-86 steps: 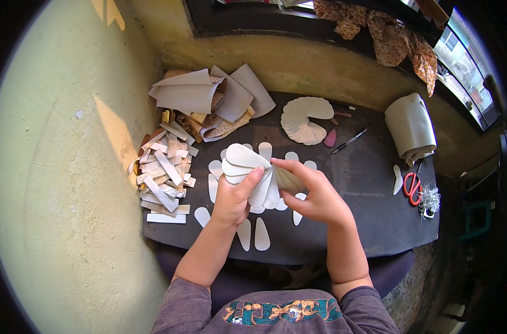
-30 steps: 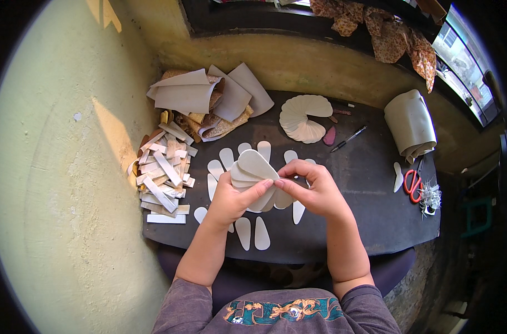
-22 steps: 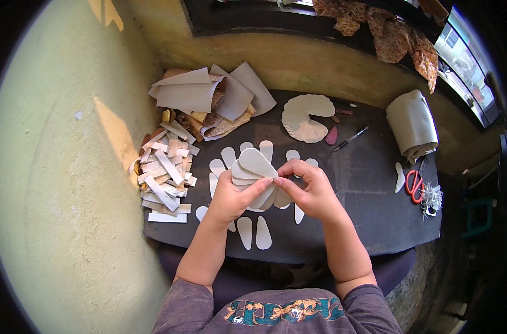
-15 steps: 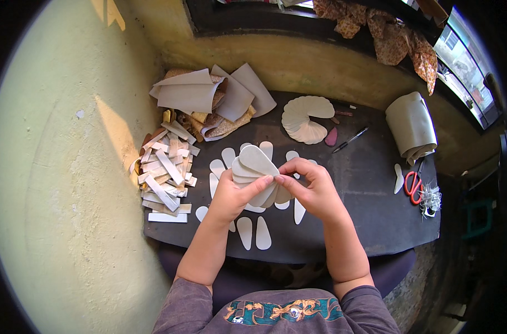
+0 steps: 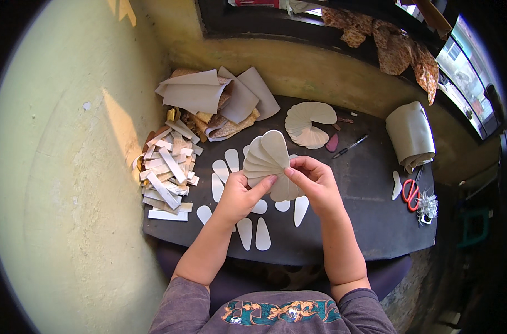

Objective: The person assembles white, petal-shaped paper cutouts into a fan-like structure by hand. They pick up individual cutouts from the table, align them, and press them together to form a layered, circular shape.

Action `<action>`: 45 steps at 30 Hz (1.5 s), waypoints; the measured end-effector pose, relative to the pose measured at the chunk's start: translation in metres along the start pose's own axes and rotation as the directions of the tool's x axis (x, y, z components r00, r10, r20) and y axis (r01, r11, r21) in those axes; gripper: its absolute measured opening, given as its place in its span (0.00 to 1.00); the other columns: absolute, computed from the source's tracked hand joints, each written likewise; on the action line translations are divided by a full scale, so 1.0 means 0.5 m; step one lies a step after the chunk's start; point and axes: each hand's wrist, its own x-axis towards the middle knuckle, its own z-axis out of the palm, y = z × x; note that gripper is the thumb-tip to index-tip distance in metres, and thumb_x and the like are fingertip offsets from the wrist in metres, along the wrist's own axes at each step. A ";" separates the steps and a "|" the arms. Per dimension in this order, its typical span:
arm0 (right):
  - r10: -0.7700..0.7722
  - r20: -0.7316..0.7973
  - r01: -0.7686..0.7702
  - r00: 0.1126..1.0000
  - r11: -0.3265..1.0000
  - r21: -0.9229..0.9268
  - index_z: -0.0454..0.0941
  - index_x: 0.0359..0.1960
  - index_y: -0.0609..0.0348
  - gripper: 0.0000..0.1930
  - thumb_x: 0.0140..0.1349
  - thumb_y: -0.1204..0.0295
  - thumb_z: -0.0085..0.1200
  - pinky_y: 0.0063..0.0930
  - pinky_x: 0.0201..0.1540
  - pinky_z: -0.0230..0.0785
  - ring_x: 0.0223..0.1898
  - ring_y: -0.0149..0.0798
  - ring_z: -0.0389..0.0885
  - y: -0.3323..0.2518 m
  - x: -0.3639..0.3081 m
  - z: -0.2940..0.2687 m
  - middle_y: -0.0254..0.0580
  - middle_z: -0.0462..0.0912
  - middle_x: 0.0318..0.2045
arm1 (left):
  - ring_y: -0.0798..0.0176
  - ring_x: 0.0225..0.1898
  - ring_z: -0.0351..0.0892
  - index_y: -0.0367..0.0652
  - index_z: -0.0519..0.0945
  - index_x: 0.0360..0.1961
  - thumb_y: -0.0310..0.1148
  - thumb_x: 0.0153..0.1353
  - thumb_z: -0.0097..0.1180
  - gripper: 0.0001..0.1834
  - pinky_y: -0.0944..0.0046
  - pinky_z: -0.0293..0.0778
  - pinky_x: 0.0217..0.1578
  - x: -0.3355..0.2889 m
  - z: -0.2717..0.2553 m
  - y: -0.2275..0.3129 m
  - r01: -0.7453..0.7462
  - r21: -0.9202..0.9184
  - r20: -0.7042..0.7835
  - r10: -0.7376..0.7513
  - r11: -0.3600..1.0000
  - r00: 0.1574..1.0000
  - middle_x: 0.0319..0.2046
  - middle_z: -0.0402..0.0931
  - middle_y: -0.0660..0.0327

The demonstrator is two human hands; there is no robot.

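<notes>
A fan of overlapping cream teardrop-shaped pieces (image 5: 269, 155) is held up over the middle of the dark table. My left hand (image 5: 241, 196) grips its lower left side, thumb pressed on top. With thumb and forefinger, my right hand (image 5: 314, 181) pinches the fan's right edge where the narrow ends meet. Loose white teardrop pieces (image 5: 263, 234) lie flat on the table around and below my hands; some are partly hidden by them. Farther back, another fan of cream pieces (image 5: 303, 132) rests in a curved spread.
Left on the dark table (image 5: 370, 217) are a heap of pale strips (image 5: 167, 172) and folded sheets (image 5: 195, 92). On the right stand a grey roll (image 5: 410, 133), red-handled scissors (image 5: 411, 195), a tangle of clear threads (image 5: 427, 207) and a pen (image 5: 351, 146). A wall (image 5: 58, 183) rises at left.
The held fan has turned and spread more upright, its top pieces shifted a little right and away from me. Both hands keep hold of it. The whole view has shifted slightly.
</notes>
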 end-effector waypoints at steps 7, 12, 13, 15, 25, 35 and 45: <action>0.100 0.029 -0.099 0.995 0.995 -0.014 0.75 0.35 0.65 0.11 0.55 0.70 0.58 0.17 0.35 0.67 0.31 0.23 0.74 -0.008 0.002 -0.011 0.32 0.77 0.29 | 0.74 0.34 0.74 0.34 0.76 0.41 0.29 0.56 0.56 0.13 0.72 0.70 0.37 -0.001 -0.005 -0.005 0.023 0.077 -0.003 -0.023 0.997 1.000 0.34 0.78 0.63; 0.039 0.019 -0.035 0.999 0.979 -0.202 0.76 0.31 0.66 0.10 0.55 0.69 0.58 0.17 0.31 0.66 0.28 0.22 0.73 0.001 0.003 -0.016 0.31 0.77 0.24 | 0.74 0.34 0.74 0.34 0.77 0.41 0.28 0.56 0.56 0.13 0.73 0.70 0.36 -0.002 -0.007 -0.008 0.049 0.105 0.017 -0.052 0.993 0.999 0.33 0.78 0.63; 0.013 0.012 -0.010 1.000 0.969 -0.246 0.77 0.30 0.66 0.10 0.55 0.69 0.58 0.17 0.30 0.66 0.27 0.22 0.72 0.003 0.003 -0.016 0.31 0.77 0.23 | 0.74 0.34 0.74 0.34 0.77 0.41 0.28 0.56 0.56 0.13 0.73 0.70 0.36 -0.002 -0.007 -0.009 0.051 0.096 0.022 -0.053 0.994 0.998 0.34 0.78 0.63; -0.025 0.003 0.025 1.000 0.961 -0.277 0.77 0.29 0.65 0.10 0.55 0.69 0.58 0.17 0.30 0.65 0.26 0.21 0.71 0.014 0.004 -0.019 0.31 0.76 0.22 | 0.74 0.34 0.74 0.34 0.77 0.41 0.28 0.56 0.56 0.13 0.73 0.70 0.36 -0.002 -0.007 -0.008 0.051 0.088 0.026 -0.054 0.995 0.998 0.34 0.78 0.63; -0.128 -0.040 0.109 0.991 0.944 -0.310 0.77 0.30 0.66 0.10 0.53 0.70 0.59 0.18 0.30 0.65 0.26 0.24 0.72 0.019 0.003 -0.012 0.34 0.77 0.23 | 0.73 0.38 0.73 0.35 0.75 0.43 0.30 0.55 0.57 0.15 0.71 0.70 0.40 -0.002 -0.006 -0.004 0.064 0.028 0.025 -0.065 0.998 0.998 0.36 0.76 0.63; -0.097 -0.030 0.081 0.995 0.935 -0.346 0.77 0.32 0.66 0.10 0.53 0.71 0.59 0.19 0.34 0.68 0.29 0.25 0.75 0.009 -0.003 -0.004 0.35 0.79 0.24 | 0.74 0.35 0.74 0.35 0.77 0.40 0.30 0.55 0.58 0.13 0.72 0.70 0.37 0.003 -0.009 0.003 -0.015 0.040 -0.023 0.016 0.999 1.000 0.33 0.78 0.63; -0.131 0.052 0.141 0.990 0.920 -0.365 0.78 0.31 0.66 0.07 0.52 0.74 0.59 0.21 0.33 0.66 0.27 0.27 0.73 -0.004 -0.002 -0.012 0.36 0.77 0.24 | 0.75 0.30 0.74 0.34 0.80 0.37 0.29 0.54 0.59 0.11 0.73 0.71 0.33 0.002 -0.015 -0.003 -0.016 0.090 -0.015 0.017 0.996 1.000 0.29 0.79 0.63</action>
